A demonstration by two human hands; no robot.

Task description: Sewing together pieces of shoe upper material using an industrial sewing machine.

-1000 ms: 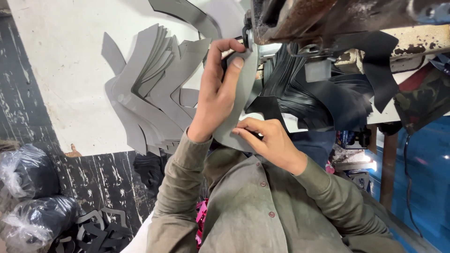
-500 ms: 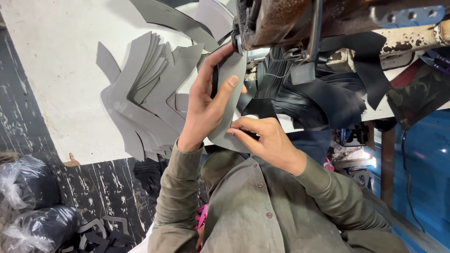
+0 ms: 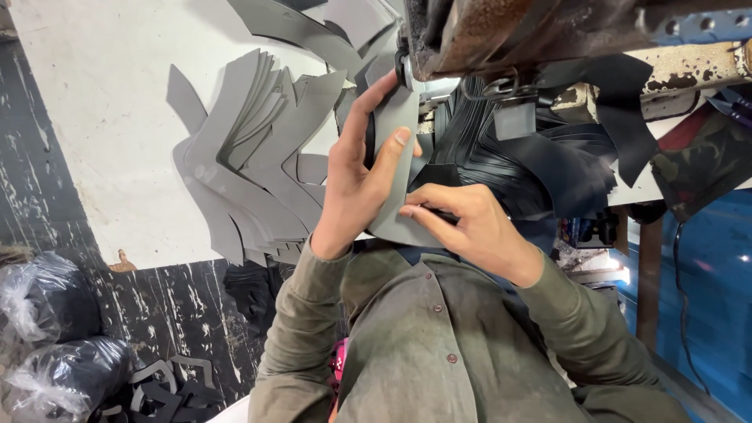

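Far left, low: two clear plastic bags (image 3: 55,345) of dark material on the black streaked floor (image 3: 47,196), with dark cut shapes (image 3: 168,388) lying just beside them. Further right, on the white table top (image 3: 102,117): a fanned stack of grey cut pieces (image 3: 251,172), overlapping and spread like a hand of cards. At centre: left hand (image 3: 356,184) closed around a single grey cut piece (image 3: 395,168), thumb pressed flat on its face, fingers curled behind — piece held upright, its top end right under the machine head (image 3: 486,31), rusty and dark. Just right of it: right hand (image 3: 470,223) pinching the lower edge of the same grey piece, fingers drawn together on it. Behind the hands: a heap of black cut pieces (image 3: 517,157). Further right: blue surface (image 3: 713,266).
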